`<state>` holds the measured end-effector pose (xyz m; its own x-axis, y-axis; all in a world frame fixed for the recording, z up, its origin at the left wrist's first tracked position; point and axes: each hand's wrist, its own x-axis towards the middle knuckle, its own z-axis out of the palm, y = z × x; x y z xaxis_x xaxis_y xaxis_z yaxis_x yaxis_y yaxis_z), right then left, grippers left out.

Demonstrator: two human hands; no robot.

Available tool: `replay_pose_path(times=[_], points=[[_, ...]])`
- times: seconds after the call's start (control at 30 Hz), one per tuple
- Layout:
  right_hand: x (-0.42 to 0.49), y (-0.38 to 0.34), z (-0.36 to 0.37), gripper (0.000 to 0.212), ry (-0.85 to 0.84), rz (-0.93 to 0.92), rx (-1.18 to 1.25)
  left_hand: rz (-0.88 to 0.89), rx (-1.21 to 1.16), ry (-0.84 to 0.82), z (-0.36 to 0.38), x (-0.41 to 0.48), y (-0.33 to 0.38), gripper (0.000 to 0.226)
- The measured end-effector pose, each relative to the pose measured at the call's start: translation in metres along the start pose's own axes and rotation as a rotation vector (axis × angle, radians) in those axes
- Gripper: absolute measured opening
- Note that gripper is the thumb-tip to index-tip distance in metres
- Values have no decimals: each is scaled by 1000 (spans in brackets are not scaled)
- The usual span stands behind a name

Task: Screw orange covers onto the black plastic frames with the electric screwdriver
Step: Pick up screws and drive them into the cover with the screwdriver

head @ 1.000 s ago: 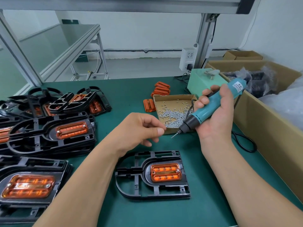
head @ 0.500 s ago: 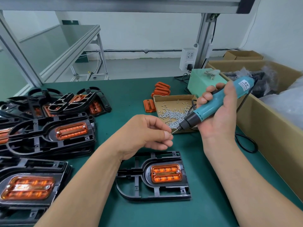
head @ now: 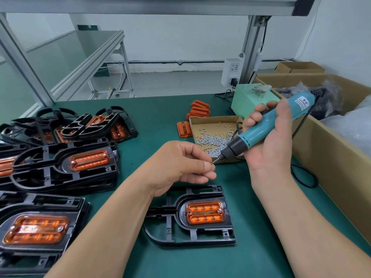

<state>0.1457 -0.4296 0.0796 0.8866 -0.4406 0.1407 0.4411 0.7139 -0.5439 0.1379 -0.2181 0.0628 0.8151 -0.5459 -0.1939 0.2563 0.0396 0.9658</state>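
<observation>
1. Head view: my right hand [head: 269, 149] wraps the electric screwdriver [head: 267, 127], fingers curled round its teal barrel, with the bit slanting down and to the left.
2. My left hand [head: 180, 163] meets that bit tip, thumb and forefinger pressed together. I take it they are pinching a screw [head: 212, 163], but it is too small to confirm.
3. The black frame [head: 170, 215] lies flat on the bench [head: 261, 227], just toward me from both hands. The orange cover [head: 204, 212] sits in it, long axis running left to right.
4. I judge the coming move as down and toward me. The tip is nearer the cover's right end, and the tool must swing upright from its slant.
5. I cannot tell whether the cover's end holes already hold screws.
</observation>
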Motion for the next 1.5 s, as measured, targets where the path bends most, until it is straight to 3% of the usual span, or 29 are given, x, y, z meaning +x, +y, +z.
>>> replay_pose_path(times=[0.27,0.7,1.03,1.33,1.5], points=[[-4,4,1,35,37,-19,-35,94,34,107,-3,1,0,13],[-12,4,6,35,78,91,-60,285,192,257,-6,6,0,14],[-9,6,2,26,100,100,-50,256,241,249,-5,7,-2,15],[-8,7,1,32,121,97,-12,221,201,200,-2,2,3,20],[-8,4,2,26,107,103,17,156,363,271,-7,0,8,18]])
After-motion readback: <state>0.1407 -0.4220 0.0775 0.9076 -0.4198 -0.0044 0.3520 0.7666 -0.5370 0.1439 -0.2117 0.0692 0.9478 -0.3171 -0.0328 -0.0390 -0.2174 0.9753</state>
